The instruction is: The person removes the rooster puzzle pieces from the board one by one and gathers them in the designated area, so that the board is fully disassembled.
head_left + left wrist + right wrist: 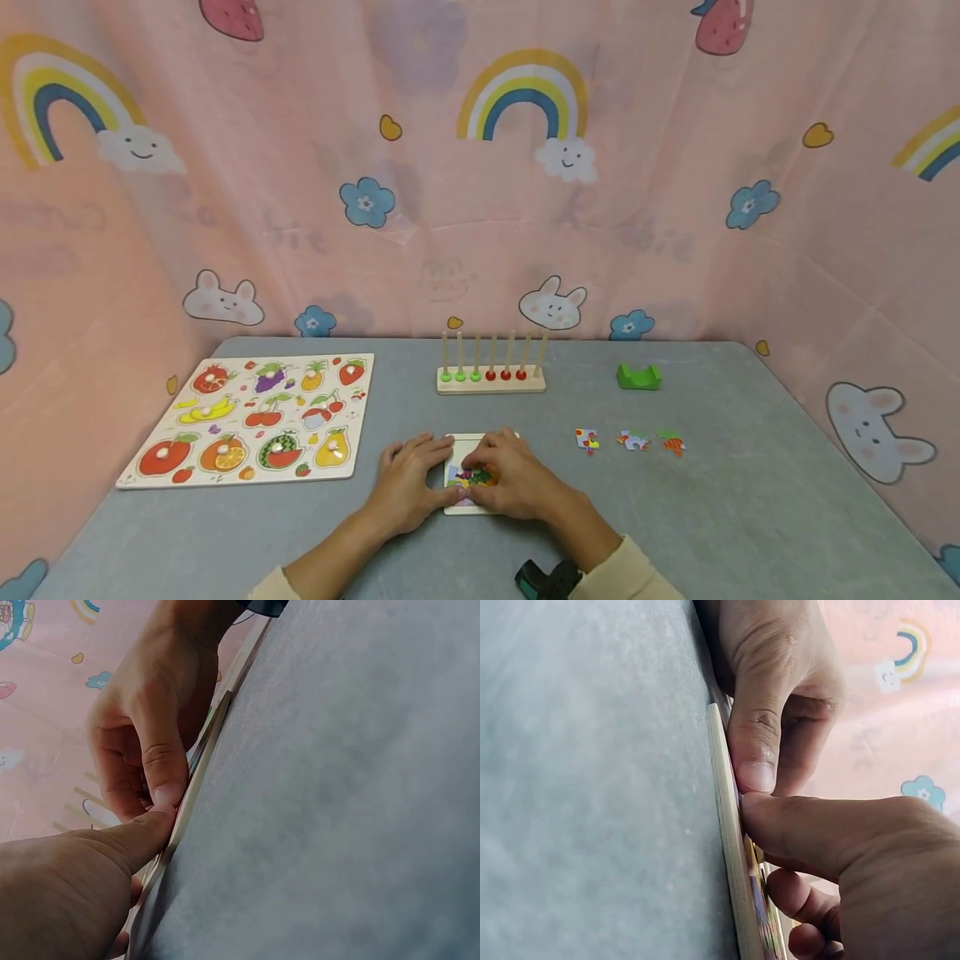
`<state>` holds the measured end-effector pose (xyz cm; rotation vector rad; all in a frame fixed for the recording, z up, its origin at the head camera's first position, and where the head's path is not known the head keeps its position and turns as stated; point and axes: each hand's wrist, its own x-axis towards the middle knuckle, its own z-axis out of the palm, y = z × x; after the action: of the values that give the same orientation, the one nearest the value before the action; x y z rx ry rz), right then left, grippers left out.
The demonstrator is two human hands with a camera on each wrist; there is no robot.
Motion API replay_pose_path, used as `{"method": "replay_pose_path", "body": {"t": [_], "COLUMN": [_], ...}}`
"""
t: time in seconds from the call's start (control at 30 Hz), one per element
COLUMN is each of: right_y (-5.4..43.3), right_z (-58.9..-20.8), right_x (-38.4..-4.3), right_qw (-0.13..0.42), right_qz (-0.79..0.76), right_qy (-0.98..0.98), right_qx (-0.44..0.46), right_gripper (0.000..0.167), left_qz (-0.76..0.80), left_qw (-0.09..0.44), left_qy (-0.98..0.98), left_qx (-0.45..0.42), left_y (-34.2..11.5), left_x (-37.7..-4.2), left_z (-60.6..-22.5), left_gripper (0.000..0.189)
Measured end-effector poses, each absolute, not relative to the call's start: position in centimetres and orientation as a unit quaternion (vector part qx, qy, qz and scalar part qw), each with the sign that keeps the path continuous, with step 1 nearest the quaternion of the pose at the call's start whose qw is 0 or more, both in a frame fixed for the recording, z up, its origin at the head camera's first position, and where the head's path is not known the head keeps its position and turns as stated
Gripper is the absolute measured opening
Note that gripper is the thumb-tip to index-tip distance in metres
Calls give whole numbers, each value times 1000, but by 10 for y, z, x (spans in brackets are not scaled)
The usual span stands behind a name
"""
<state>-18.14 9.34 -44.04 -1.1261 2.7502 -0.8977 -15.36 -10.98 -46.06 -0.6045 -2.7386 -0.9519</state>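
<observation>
One black device with a green patch is seen nearest, at the lower edge, beside the cream cloth sleeve of the right arm; a second cream sleeve is shown on the left arm. Beyond them, a single small rectangular pale-wood puzzle tray with a colourful picture is laid flat on the grey table, between two bare hands. By the left hand, the tray's left side is touched with relaxed, fairly straight fingers, and its thumb is pressed on the picture. By the right hand, the right part is covered, with fingers bent and spaced from the thumb; whether a piece is pinched cannot be told. The two thumbtips are brought together over the tray.

To the right, three loose colourful jigsaw pieces are set in a row, and behind them one green notched block is placed. Behind the tray, one pale-wood peg stand is seen, with seven upright pegs, three green beads and three red. At left, one large white fruit board is laid, with four large fruits shown along its front row.
</observation>
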Motion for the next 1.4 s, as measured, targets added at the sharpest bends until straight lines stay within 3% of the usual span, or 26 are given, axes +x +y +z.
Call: {"method": "replay_pose_path", "body": {"t": [0.43, 1.4], "right_y": [99, 160], "right_z": [-433, -395], "right_x": [-182, -169], "right_qw": [3, -71], "right_qz": [-319, -378], "right_qy": [875, 847], "right_qx": [-364, -366], "right_gripper": [24, 30], "left_qz": [-318, -328], "left_qw": [89, 77], "left_qy": [-922, -920], "left_qx": [-201, -201], "left_y": [-109, -110], "left_x": [-154, -153], "left_z": [-462, -461], "left_gripper": [56, 58]}}
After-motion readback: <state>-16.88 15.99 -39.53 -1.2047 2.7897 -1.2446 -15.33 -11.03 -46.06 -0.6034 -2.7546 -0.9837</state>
